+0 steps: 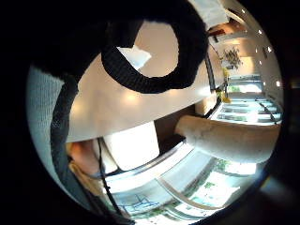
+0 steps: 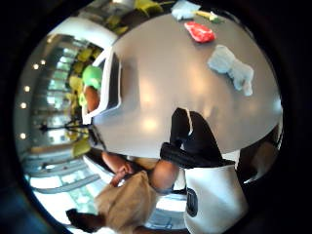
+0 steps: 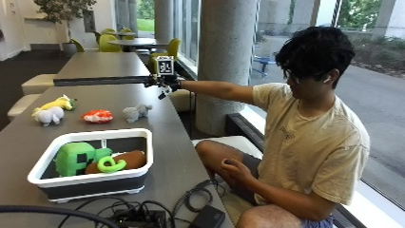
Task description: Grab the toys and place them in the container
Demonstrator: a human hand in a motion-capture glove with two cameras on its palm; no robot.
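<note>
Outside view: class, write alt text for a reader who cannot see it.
A seated person stretches their gloved right hand out over the far end of a grey table. Three plush toys lie in a row behind a white container that already holds a green toy and a brown one.

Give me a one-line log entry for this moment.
right hand: raised beyond the toys, holding nothing | container: green toy, brown toy inside | table: grey toy, red toy
</note>
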